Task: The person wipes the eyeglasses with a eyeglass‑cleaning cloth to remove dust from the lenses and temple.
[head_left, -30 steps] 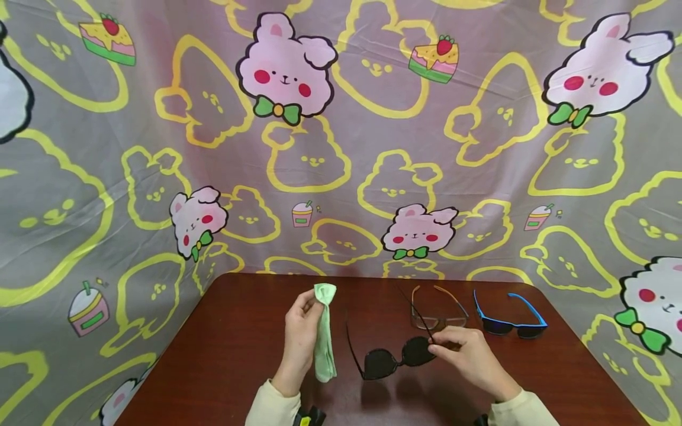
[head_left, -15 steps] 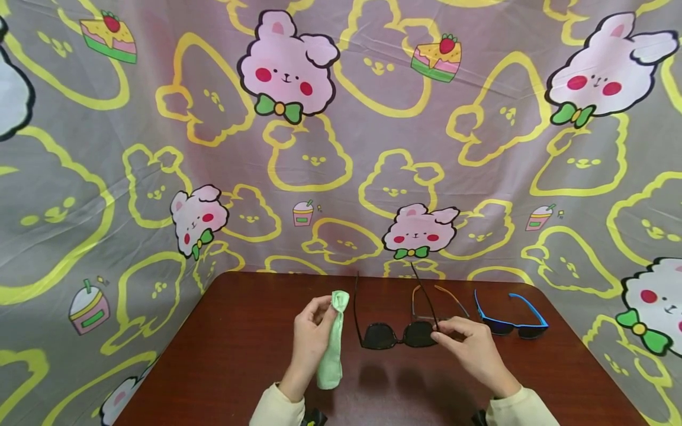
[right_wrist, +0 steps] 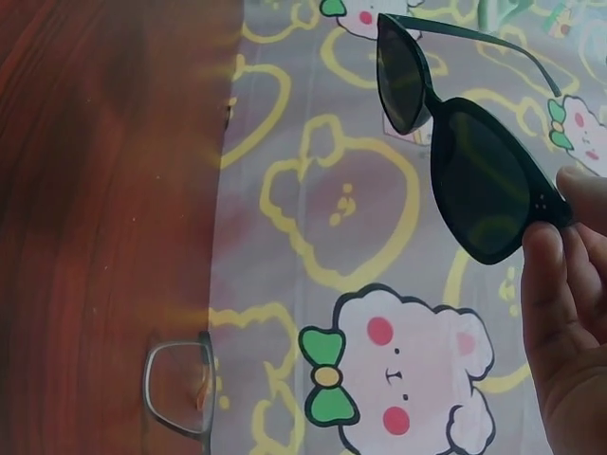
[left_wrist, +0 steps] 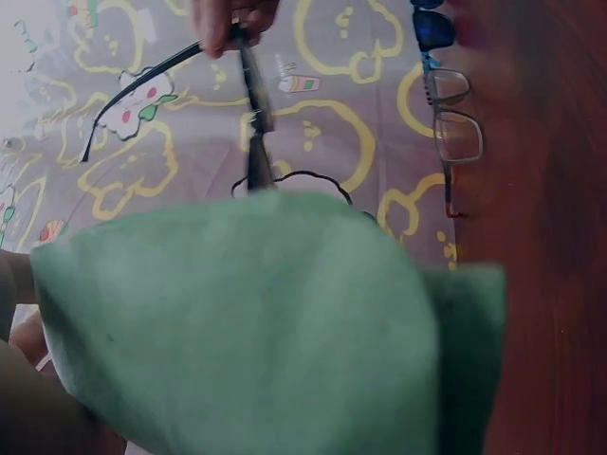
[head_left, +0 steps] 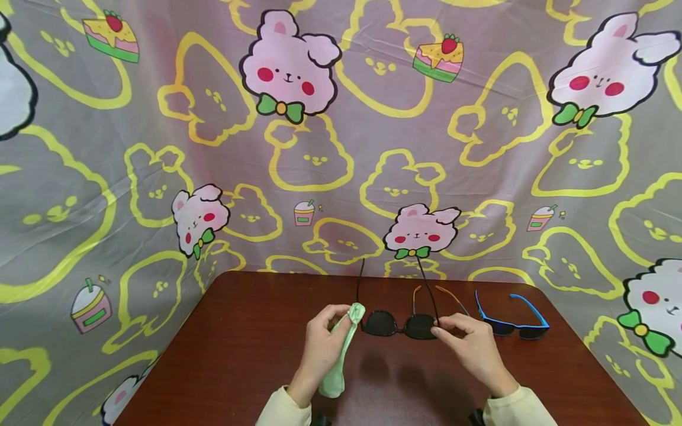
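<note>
My right hand [head_left: 471,349] pinches black sunglasses [head_left: 380,323] by the right end of the frame, near the hinge. The sunglasses are held above the table, lenses toward me and both temples unfolded, pointing away. In the right wrist view, thumb and fingers grip the corner beside one dark lens [right_wrist: 479,180]. My left hand [head_left: 324,349] grips a light green cloth [head_left: 334,378], its lower part hanging below the fingers. The cloth's top is at the left end of the sunglasses; whether they touch I cannot tell. In the left wrist view the green cloth [left_wrist: 256,322] hides most of that hand.
On the brown table [head_left: 229,343], clear-lens glasses with orange-brown temples [head_left: 452,299] lie partly hidden behind the sunglasses and right hand. Blue-framed sunglasses [head_left: 519,328] lie to their right. A cartoon-print curtain [head_left: 341,148] stands behind and at both sides.
The left hand has moved right and slightly down with the cloth, up to the sunglasses. The right hand has raised and levelled the sunglasses, and their temples now point up and away.
</note>
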The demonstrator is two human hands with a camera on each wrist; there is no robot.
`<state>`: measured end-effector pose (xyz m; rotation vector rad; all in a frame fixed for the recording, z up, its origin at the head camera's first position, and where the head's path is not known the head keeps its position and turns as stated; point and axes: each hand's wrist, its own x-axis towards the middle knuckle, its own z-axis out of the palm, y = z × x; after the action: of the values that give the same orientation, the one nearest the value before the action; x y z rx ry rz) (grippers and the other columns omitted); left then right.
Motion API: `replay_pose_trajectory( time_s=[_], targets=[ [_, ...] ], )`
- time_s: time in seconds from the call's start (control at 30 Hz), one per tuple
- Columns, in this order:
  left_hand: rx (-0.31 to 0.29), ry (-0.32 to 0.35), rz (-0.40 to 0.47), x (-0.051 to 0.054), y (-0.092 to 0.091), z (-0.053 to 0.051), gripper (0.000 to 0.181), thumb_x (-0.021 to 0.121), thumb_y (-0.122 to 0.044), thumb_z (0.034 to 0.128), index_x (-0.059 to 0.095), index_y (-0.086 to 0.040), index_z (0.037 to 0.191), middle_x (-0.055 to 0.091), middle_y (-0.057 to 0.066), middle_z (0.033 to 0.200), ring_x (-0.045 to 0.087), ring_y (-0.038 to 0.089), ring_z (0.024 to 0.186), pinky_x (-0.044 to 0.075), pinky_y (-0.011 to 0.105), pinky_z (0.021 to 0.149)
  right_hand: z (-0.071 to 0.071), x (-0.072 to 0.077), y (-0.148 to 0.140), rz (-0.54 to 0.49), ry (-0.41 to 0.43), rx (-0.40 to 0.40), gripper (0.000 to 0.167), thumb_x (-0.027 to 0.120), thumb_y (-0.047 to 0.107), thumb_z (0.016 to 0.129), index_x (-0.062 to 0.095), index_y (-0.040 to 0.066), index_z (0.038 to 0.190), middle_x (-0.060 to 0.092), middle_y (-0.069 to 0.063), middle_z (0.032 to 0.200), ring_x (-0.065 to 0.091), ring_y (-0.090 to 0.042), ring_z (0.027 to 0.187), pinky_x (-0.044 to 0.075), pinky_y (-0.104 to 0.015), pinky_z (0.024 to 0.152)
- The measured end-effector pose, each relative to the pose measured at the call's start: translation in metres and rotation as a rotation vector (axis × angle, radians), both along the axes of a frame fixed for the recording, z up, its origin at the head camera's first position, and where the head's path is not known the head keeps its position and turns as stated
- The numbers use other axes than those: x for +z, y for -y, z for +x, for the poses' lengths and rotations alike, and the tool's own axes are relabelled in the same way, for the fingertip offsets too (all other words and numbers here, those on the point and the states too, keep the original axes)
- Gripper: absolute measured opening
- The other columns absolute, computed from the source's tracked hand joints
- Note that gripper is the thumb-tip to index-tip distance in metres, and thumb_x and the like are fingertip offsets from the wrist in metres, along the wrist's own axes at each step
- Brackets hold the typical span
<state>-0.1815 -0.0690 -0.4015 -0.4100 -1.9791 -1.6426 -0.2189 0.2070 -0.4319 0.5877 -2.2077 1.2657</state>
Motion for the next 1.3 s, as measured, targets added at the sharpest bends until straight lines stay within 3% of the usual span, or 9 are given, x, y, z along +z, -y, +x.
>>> replay_pose_trajectory(
  time_s=[0.07,0.3,0.5,0.73,0.9,1.07,1.3],
  targets=[
    [0.01,-0.021,-0.046,-0.003,-0.003,-0.001,0.013,0.065,0.006,0.0826,0.069,0.001,0.093,0.067,0.009,0.083,0.058,0.013,0.068,0.048,0.024,0.06,0.001,0.001,0.001,-0.006,-0.015,0.0,0.018,0.077,-0.009,0.07,0.073,0.004,0.083,0.068,-0.002,0.078,0.064,-0.006,0.069,0.049,-0.017,0.056],
    [0.03,-0.05,-0.152,-0.032,-0.01,-0.018,0.021,0.068,0.002,0.082,0.065,-0.014,0.096,0.066,-0.005,0.086,0.06,0.009,0.074,0.05,0.027,0.066,0.006,0.006,0.006,-0.045,0.008,0.03,0.016,0.078,-0.004,0.072,0.074,0.008,0.083,0.068,0.003,0.079,0.064,-0.006,0.069,0.05,-0.018,0.057],
    [0.095,-0.242,-0.344,-0.038,-0.012,-0.021,0.02,0.071,0.0,0.0795,0.07,-0.014,0.094,0.066,-0.007,0.088,0.062,0.007,0.078,0.049,0.024,0.067,0.012,0.011,0.01,-0.058,0.016,0.026,0.017,0.077,-0.006,0.072,0.073,0.006,0.084,0.068,-0.002,0.079,0.064,-0.008,0.069,0.05,-0.019,0.057],
    [0.204,-0.33,-0.52,-0.041,-0.016,-0.021,0.019,0.077,-0.005,0.0748,0.072,-0.014,0.091,0.064,-0.006,0.087,0.063,0.007,0.074,0.05,0.025,0.061,0.028,0.034,0.02,-0.034,-0.001,0.003,0.014,0.075,-0.01,0.072,0.072,-0.001,0.083,0.068,-0.006,0.077,0.062,-0.01,0.064,0.05,-0.02,0.055],
    [0.27,-0.425,-0.613,-0.043,-0.017,-0.023,0.019,0.079,-0.003,0.0721,0.072,-0.013,0.087,0.064,-0.004,0.089,0.064,0.007,0.067,0.049,0.024,0.053,0.021,0.025,0.017,-0.039,-0.041,0.001,0.017,0.076,-0.01,0.07,0.073,0.0,0.083,0.068,-0.005,0.077,0.061,-0.009,0.063,0.048,-0.018,0.055],
    [0.295,-0.495,-0.678,-0.045,-0.015,-0.024,0.018,0.078,-0.003,0.0723,0.073,-0.011,0.088,0.068,-0.003,0.093,0.066,0.008,0.071,0.05,0.024,0.053,0.009,0.008,0.01,-0.053,-0.071,0.004,0.019,0.077,-0.008,0.07,0.073,0.004,0.084,0.068,-0.001,0.078,0.061,-0.007,0.065,0.048,-0.016,0.055],
    [0.322,-0.554,-0.777,-0.046,-0.012,-0.024,0.022,0.078,-0.005,0.0713,0.074,-0.011,0.093,0.069,-0.002,0.098,0.067,0.009,0.072,0.051,0.025,0.053,0.007,0.006,0.008,-0.057,-0.1,-0.051,0.018,0.079,-0.004,0.071,0.074,0.005,0.085,0.068,0.003,0.078,0.06,-0.005,0.066,0.047,-0.015,0.057]
  ],
)
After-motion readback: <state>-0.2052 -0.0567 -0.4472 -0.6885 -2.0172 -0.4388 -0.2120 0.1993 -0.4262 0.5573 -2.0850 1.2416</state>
